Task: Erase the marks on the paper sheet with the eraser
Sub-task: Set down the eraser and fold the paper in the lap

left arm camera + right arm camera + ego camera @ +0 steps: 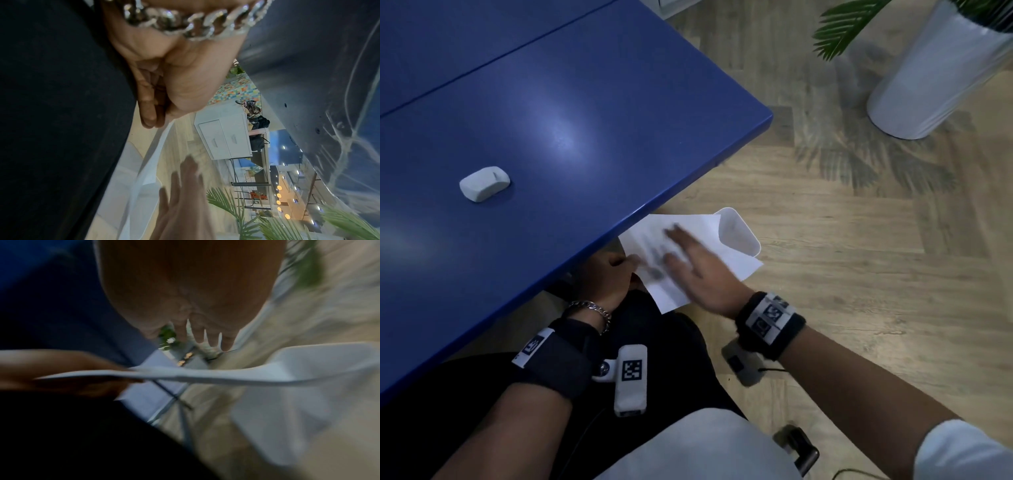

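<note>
The white eraser (484,183) lies alone on the blue table (592,113), away from both hands. Below the table's near edge, over my lap, the paper sheet (736,263) with grey smudged marks is held in the air. My left hand (613,274) pinches its left edge between thumb and fingers; the left wrist view shows that hand (164,91) on the sheet's edge (152,162). My right hand (688,260) lies flat on the sheet with straight fingers, blurred. From the right wrist the sheet (185,374) appears edge-on under that hand (191,296).
A white open bin (739,233) stands on the wooden floor just beneath the sheet's far corner. A tall white planter (935,75) with green fronds stands at the back right. My dark trousers fill the space under the hands.
</note>
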### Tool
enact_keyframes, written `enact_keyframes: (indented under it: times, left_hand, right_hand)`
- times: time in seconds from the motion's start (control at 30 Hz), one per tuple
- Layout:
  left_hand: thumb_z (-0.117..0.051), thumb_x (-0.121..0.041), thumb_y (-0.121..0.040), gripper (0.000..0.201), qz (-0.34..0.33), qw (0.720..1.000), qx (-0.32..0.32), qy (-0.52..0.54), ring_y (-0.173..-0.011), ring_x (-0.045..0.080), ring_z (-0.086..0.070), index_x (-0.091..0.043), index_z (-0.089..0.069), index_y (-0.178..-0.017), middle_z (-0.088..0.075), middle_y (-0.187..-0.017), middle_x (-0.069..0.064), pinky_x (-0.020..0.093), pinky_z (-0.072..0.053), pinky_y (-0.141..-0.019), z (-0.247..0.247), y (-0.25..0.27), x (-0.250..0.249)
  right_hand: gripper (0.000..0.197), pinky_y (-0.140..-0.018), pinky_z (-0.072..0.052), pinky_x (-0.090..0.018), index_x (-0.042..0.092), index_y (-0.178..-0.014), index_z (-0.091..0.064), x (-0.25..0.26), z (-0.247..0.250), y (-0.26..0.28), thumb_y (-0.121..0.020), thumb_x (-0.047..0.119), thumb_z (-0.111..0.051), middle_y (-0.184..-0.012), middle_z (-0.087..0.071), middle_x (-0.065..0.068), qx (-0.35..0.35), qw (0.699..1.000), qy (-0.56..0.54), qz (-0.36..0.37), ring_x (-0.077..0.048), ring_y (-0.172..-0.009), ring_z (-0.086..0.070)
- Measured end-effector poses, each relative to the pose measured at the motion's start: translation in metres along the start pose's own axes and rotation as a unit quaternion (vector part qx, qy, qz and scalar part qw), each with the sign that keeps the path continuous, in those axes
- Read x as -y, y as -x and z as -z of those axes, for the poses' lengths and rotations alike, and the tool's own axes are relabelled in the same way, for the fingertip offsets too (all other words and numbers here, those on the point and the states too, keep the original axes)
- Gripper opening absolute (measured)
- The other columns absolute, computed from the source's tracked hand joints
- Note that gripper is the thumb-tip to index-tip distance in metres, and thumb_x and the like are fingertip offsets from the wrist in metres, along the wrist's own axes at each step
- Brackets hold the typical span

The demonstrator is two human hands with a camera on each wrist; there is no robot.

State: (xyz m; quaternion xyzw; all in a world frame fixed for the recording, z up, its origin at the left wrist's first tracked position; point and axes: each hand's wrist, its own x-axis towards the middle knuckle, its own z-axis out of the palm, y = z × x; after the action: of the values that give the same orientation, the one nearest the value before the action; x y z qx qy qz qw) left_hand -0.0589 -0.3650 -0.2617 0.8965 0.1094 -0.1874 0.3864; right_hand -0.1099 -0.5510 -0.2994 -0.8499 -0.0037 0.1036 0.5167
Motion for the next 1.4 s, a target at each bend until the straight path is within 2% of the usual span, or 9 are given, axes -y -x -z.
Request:
enact_keyframes:
  times: [0.13, 0.3, 0.4, 0.57, 0.73, 0.97, 1.13, 1.27, 1.4]
  left_hand:
    - [-0.067, -0.016, -0.099, 0.025, 0.005, 1.0, -0.024, 0.014, -0.072, 0.023, -0.06, 0.001, -0.073, -0.082, -0.069, -0.076, 0.014, 0.029, -0.043, -0.064, 0.002, 0.003, 0.0]
    - [-0.07, -0.027, -0.101, 0.039, 0.027, 0.996, -0.031, 0.078, -0.084, 0.034, -0.066, 0.011, -0.069, -0.089, -0.07, -0.087, 0.025, 0.041, -0.053, -0.086, 0.002, 0.002, 0.005]
    - [-0.068, -0.028, -0.102, 0.035, 0.021, 0.997, -0.019, 0.078, -0.098, 0.036, -0.069, 0.006, -0.074, -0.098, -0.074, -0.099, 0.023, 0.047, -0.054, -0.097, 0.001, 0.002, 0.004]
    - [-0.067, -0.029, -0.098, 0.027, 0.004, 0.994, -0.002, 0.111, -0.098, 0.034, -0.07, -0.003, -0.073, -0.096, -0.075, -0.098, 0.017, 0.045, -0.054, -0.093, 0.0, 0.007, -0.009]
    - [-0.061, -0.038, -0.073, 0.022, 0.007, 0.965, -0.054, 0.257, -0.095, 0.023, -0.061, -0.016, -0.063, -0.077, -0.064, -0.09, -0.002, 0.038, -0.047, -0.092, 0.005, 0.013, -0.011]
    - [-0.061, -0.017, -0.087, 0.006, 0.063, 0.919, 0.025, 0.389, -0.093, 0.03, -0.058, -0.013, -0.06, -0.082, -0.057, -0.099, 0.013, 0.049, -0.046, -0.09, 0.016, 0.013, 0.004]
    - [-0.047, -0.011, -0.106, 0.015, 0.063, 0.913, 0.016, 0.403, -0.09, 0.029, -0.062, -0.009, -0.059, -0.097, -0.064, -0.09, 0.008, 0.046, -0.049, -0.089, 0.014, 0.011, 0.006]
    - [-0.064, -0.041, -0.099, 0.016, -0.024, 0.963, -0.042, 0.266, -0.105, 0.029, -0.067, -0.03, -0.073, -0.093, -0.074, -0.098, 0.0, 0.048, -0.05, -0.102, 0.008, 0.002, 0.012]
    - [-0.065, -0.025, -0.105, 0.029, -0.055, 0.99, -0.084, 0.095, -0.087, 0.03, -0.057, -0.008, -0.063, -0.081, -0.058, -0.077, 0.008, 0.039, -0.046, -0.086, 0.007, -0.003, 0.011]
  right_hand:
    - [0.056, -0.13, 0.002, -0.044, 0.032, -0.169, -0.007, 0.01, -0.036, 0.003, -0.116, 0.039, -0.023, -0.179, -0.003, 0.005, 0.13, 0.989, 0.028, 0.07, -0.011, -0.164, 0.0]
    - [0.062, -0.117, 0.002, -0.084, 0.033, -0.165, -0.022, -0.109, -0.019, -0.004, -0.108, 0.056, -0.027, -0.178, -0.005, -0.004, 0.141, 0.87, 0.44, -0.173, -0.045, -0.162, -0.003]
    - [0.069, -0.121, -0.003, -0.079, 0.021, -0.167, -0.019, -0.101, -0.007, -0.017, -0.108, 0.054, -0.031, -0.177, -0.005, -0.013, 0.064, 0.882, 0.397, -0.244, -0.045, -0.162, -0.005]
    - [0.062, -0.127, 0.002, -0.017, 0.024, -0.169, -0.018, 0.004, -0.026, -0.014, -0.113, 0.043, -0.038, -0.178, -0.009, -0.002, -0.004, 0.995, 0.093, 0.027, -0.016, -0.164, -0.009]
    - [0.061, -0.125, -0.004, -0.073, 0.035, -0.166, -0.022, -0.071, -0.035, -0.021, -0.109, 0.046, -0.039, -0.178, -0.007, -0.005, 0.079, 0.937, 0.308, -0.143, -0.035, -0.164, -0.008]
    - [0.046, -0.091, -0.06, -0.041, 0.019, -0.128, -0.07, -0.116, 0.013, 0.001, -0.097, 0.052, -0.064, -0.129, -0.074, -0.001, -0.155, 0.937, -0.124, -0.289, -0.025, -0.109, -0.073]
    - [0.03, -0.099, -0.06, -0.051, 0.003, -0.131, -0.065, -0.136, 0.015, 0.013, -0.105, 0.018, -0.064, -0.131, -0.075, -0.014, -0.11, 0.866, -0.385, -0.298, -0.035, -0.114, -0.075]
    - [0.028, -0.092, -0.061, -0.046, -0.001, -0.131, -0.068, -0.139, 0.027, 0.018, -0.105, 0.009, -0.061, -0.128, -0.076, -0.016, -0.107, 0.875, -0.38, -0.279, -0.038, -0.112, -0.074]
    - [0.017, -0.078, -0.061, -0.042, -0.004, -0.114, -0.07, -0.151, 0.055, 0.018, -0.104, 0.009, -0.065, -0.121, -0.074, -0.029, -0.159, 0.878, -0.34, -0.297, -0.036, -0.091, -0.073]
